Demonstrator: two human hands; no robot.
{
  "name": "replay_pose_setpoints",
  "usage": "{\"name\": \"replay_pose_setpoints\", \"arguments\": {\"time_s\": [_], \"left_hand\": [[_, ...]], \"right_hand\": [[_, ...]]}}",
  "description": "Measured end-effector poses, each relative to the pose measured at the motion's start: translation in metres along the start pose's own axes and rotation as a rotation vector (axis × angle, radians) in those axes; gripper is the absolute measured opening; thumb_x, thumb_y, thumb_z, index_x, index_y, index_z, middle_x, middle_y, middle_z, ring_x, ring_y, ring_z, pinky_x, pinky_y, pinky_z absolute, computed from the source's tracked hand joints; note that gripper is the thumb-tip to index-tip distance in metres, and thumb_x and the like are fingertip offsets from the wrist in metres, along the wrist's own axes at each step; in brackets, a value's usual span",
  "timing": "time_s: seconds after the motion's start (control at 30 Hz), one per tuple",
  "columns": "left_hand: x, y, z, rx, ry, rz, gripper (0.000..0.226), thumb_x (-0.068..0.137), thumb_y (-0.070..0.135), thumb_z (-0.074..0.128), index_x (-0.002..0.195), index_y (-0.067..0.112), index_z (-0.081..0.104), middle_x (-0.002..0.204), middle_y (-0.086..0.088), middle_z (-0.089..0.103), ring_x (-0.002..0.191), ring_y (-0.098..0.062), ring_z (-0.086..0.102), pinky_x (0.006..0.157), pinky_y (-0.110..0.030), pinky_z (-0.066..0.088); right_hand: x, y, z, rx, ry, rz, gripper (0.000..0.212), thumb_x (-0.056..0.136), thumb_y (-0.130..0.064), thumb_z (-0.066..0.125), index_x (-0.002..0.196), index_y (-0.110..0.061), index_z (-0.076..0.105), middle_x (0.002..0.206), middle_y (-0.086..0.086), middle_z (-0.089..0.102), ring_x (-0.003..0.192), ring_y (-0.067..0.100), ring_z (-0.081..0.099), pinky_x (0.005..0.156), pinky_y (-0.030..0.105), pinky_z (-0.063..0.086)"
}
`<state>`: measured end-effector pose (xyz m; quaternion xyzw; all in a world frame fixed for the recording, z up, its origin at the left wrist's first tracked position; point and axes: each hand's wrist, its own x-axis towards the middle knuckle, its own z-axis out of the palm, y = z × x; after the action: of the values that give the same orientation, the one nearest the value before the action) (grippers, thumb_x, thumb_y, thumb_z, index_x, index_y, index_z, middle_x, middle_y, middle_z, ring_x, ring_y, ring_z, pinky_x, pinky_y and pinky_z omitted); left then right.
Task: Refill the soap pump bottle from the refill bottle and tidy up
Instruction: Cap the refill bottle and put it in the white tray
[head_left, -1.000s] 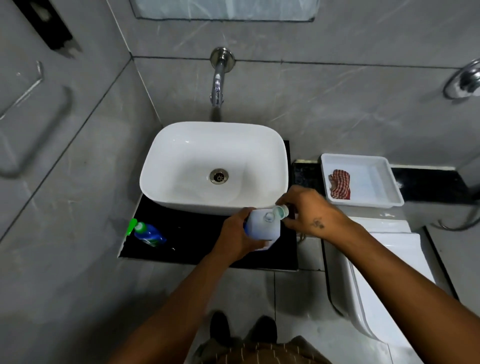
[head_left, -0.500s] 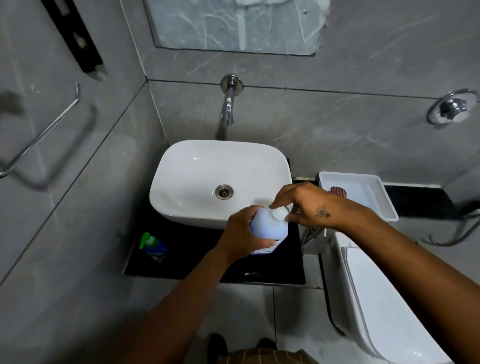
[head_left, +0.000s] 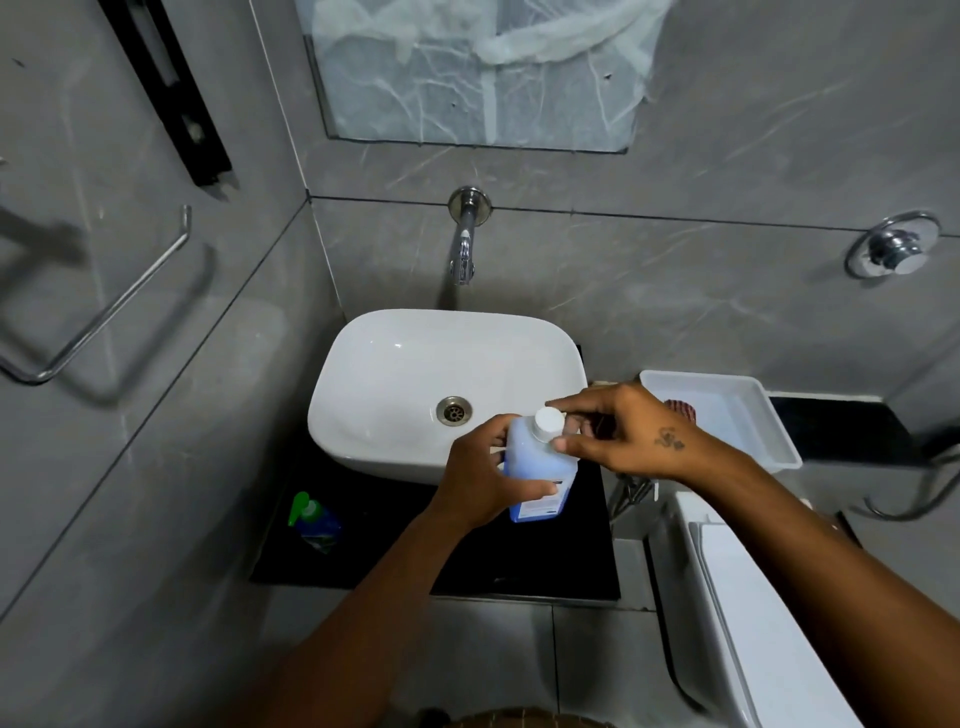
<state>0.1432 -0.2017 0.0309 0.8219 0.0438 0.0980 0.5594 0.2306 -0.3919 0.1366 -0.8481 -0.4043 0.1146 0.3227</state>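
Left hand (head_left: 485, 475): I see its fingers wrapped around the pale blue refill bottle (head_left: 540, 467), held upright over the black counter (head_left: 571, 551), just in front of the white basin (head_left: 395, 374).
Right hand (head_left: 623, 434): thumb and fingertips pinch the bottle's white cap (head_left: 548, 422).
Soap pump bottle (head_left: 314, 522): green-topped, standing on the counter's left side, well apart from both hands.
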Motion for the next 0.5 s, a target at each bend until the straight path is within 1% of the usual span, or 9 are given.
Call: {"name": "replay_pose_setpoints", "arguments": {"time_s": [0.1,0.13,0.2,0.23,0.27,0.37,0.4,0.43,0.5], "left_hand": [[0.002,0.003,-0.003,-0.012,-0.001,0.0,0.069,0.052,0.044,0.091,0.111,0.047,0.058,0.104,0.032,0.065,0.099,0.001,0.063,0.083,-0.025,0.061],[0.002,0.004,-0.004,-0.025,-0.001,-0.005,0.066,0.052,0.044,0.091,0.109,0.053,0.058,0.103,0.035,0.065,0.099,0.002,0.063,0.083,-0.024,0.061],[0.003,0.008,-0.007,-0.047,-0.004,-0.003,0.067,0.051,0.045,0.089,0.105,0.067,0.055,0.103,0.041,0.064,0.099,0.007,0.063,0.078,-0.015,0.057],[0.004,0.01,-0.008,-0.053,-0.004,0.002,0.068,0.051,0.045,0.089,0.103,0.07,0.053,0.103,0.043,0.062,0.099,0.009,0.062,0.077,-0.011,0.055],[0.005,0.011,-0.008,-0.057,-0.003,0.007,0.069,0.051,0.045,0.09,0.103,0.071,0.052,0.103,0.044,0.062,0.099,0.01,0.062,0.075,-0.008,0.053],[0.006,0.017,-0.009,-0.058,-0.013,0.021,0.069,0.052,0.047,0.091,0.102,0.073,0.05,0.102,0.047,0.06,0.098,0.012,0.061,0.074,-0.007,0.052],[0.006,0.018,-0.009,-0.06,-0.016,0.022,0.068,0.053,0.048,0.09,0.102,0.074,0.05,0.102,0.047,0.06,0.098,0.012,0.061,0.074,-0.007,0.052],[0.006,0.019,-0.01,-0.064,-0.018,0.018,0.066,0.053,0.05,0.089,0.102,0.073,0.05,0.102,0.048,0.059,0.098,0.013,0.061,0.074,-0.007,0.052],[0.006,0.019,-0.011,-0.067,-0.018,0.01,0.062,0.054,0.054,0.087,0.104,0.067,0.052,0.103,0.05,0.058,0.099,0.015,0.061,0.074,-0.005,0.051]], "right_hand": [[0.0,0.005,0.0,0.013,0.093,0.076,0.032,0.067,-0.056,0.081,0.092,-0.038,0.072,0.073,-0.024,0.066,0.06,-0.001,0.062,0.055,0.007,0.041],[0.001,0.007,-0.001,0.014,0.114,0.092,0.037,0.064,-0.06,0.081,0.094,-0.039,0.07,0.072,-0.02,0.066,0.058,0.0,0.061,0.053,0.008,0.042],[0.002,0.006,-0.001,0.083,0.122,0.089,0.049,0.069,-0.051,0.082,0.113,-0.037,0.066,0.071,-0.016,0.065,0.059,0.003,0.06,0.06,0.016,0.049],[0.003,0.005,0.0,0.122,0.112,0.07,0.051,0.074,-0.043,0.081,0.121,-0.035,0.064,0.07,-0.018,0.065,0.06,0.003,0.06,0.062,0.017,0.049],[0.003,0.005,0.002,0.135,0.098,0.043,0.048,0.078,-0.036,0.08,0.123,-0.033,0.065,0.07,-0.021,0.064,0.061,0.002,0.058,0.064,0.016,0.048],[0.006,0.005,0.009,0.201,0.154,0.034,0.031,0.075,-0.035,0.083,0.103,-0.028,0.071,0.064,-0.015,0.058,0.057,0.0,0.052,0.061,0.018,0.046],[0.006,0.007,0.01,0.222,0.19,0.038,0.034,0.072,-0.038,0.084,0.101,-0.028,0.07,0.066,-0.012,0.057,0.058,0.001,0.05,0.06,0.019,0.045],[0.005,0.008,0.01,0.232,0.209,0.027,0.039,0.072,-0.039,0.084,0.106,-0.029,0.069,0.073,-0.011,0.058,0.062,0.003,0.051,0.06,0.019,0.044],[0.006,0.008,0.011,0.199,0.189,-0.02,0.049,0.076,-0.037,0.081,0.122,-0.032,0.065,0.095,-0.008,0.062,0.081,0.007,0.058,0.066,0.019,0.047]]}}
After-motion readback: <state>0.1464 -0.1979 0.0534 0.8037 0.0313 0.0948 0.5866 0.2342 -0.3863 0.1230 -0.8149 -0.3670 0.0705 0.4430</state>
